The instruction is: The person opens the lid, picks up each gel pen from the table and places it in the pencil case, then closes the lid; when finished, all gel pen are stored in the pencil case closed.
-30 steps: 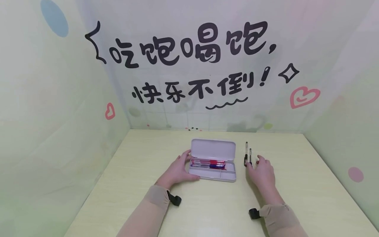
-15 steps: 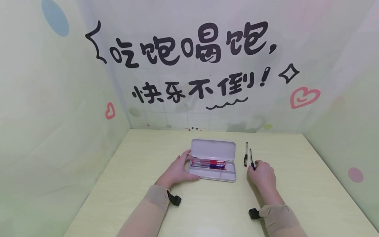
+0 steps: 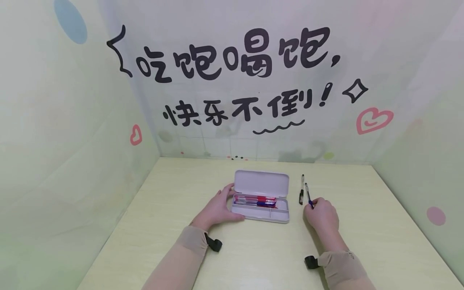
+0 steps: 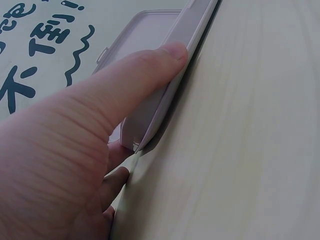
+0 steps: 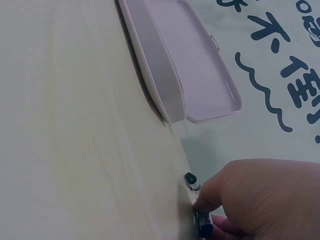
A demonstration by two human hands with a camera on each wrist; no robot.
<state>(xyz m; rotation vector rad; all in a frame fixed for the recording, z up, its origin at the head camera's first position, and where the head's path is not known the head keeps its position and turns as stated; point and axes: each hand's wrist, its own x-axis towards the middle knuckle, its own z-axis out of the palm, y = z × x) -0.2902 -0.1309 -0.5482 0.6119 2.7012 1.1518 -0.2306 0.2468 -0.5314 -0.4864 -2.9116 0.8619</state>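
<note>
A pale lilac pencil case (image 3: 262, 183) lies with its lid raised in the middle of the table. My left hand (image 3: 215, 210) grips its left end, with the thumb (image 4: 150, 67) along the front edge and fingers round the side. Red pens (image 3: 266, 198) and a blue pen (image 3: 266, 204) lie in the back compartment. To the right of the case, my right hand (image 3: 322, 215) pinches another blue pen (image 3: 309, 196) near its lower end. Beside that pen, a black pen (image 3: 301, 195) lies on the table. In the right wrist view, the right fingers partly hide the pinched pen.
The light wooden table (image 3: 268, 257) meets a printed cloth backdrop (image 3: 224, 141) at its back edge. More cloth hangs along the left and right sides. Dividers split the case's front part into compartments.
My right hand has closed its fingers on the blue pen and tilted it slightly, drawing it a little away from the black pen. The left hand stays on the case.
</note>
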